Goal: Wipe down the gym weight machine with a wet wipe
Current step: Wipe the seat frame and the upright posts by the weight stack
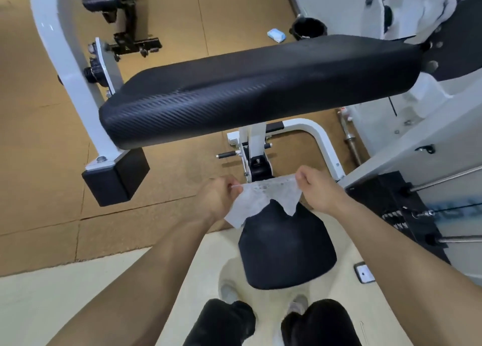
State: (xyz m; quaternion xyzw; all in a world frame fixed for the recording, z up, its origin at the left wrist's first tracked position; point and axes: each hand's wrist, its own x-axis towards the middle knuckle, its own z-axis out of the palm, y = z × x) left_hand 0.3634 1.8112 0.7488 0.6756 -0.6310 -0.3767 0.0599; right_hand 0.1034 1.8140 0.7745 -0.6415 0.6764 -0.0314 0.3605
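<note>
Both hands pinch the wet wipe (263, 198) by its upper corners, my left hand (220, 197) and my right hand (318, 191) pulling it apart so I get a flat, full sheet to wipe with. It hangs over the far edge of the black seat (287, 249); whether it touches, I cannot tell. The long black pad (260, 84) overhangs ahead, leaving open room above the seat, while the weight stack (407, 215) crowds my right.

Black ribbed pad (255, 89), white frame (65, 66), white dotted wet wipe (260, 199), tan floor (39, 189), black seat (287, 249).
</note>
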